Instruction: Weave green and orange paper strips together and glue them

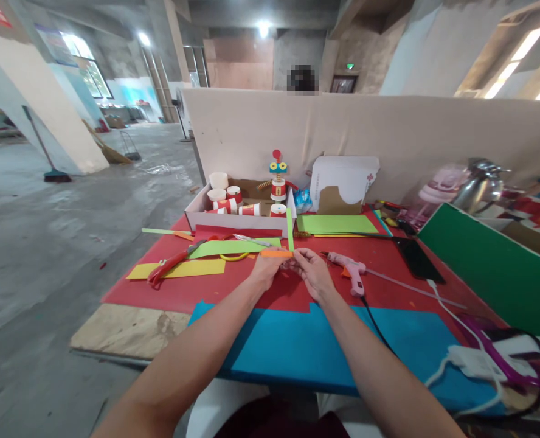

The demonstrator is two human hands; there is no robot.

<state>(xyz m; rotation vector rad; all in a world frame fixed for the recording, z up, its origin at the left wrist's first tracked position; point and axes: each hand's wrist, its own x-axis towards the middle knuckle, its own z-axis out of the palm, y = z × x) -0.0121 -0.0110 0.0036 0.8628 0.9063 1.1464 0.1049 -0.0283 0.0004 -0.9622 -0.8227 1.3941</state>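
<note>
Both hands meet over the red table covering. My left hand (pixel 269 269) is closed on an orange paper strip (pixel 276 253), which lies crosswise along its fingers. My right hand (pixel 313 271) pinches the corner where a light green paper strip (pixel 290 228) meets the orange one; the green strip stands upright. The two strips form an L shape, and whether they are joined there is hidden by the fingers. Just right of my right hand lies a pink glue gun (pixel 353 271). Red-handled scissors (pixel 174 264) rest on yellow paper (pixel 201 269) and green paper (pixel 233 246) to the left.
Behind the hands stands a white box (pixel 197 220) with several paper cups and a spring-necked cup figure (pixel 278 182). A phone (pixel 418 260), green board (pixel 489 274) and power strip (pixel 489 362) with cables occupy the right. Blue paper (pixel 288 347) covers the front edge.
</note>
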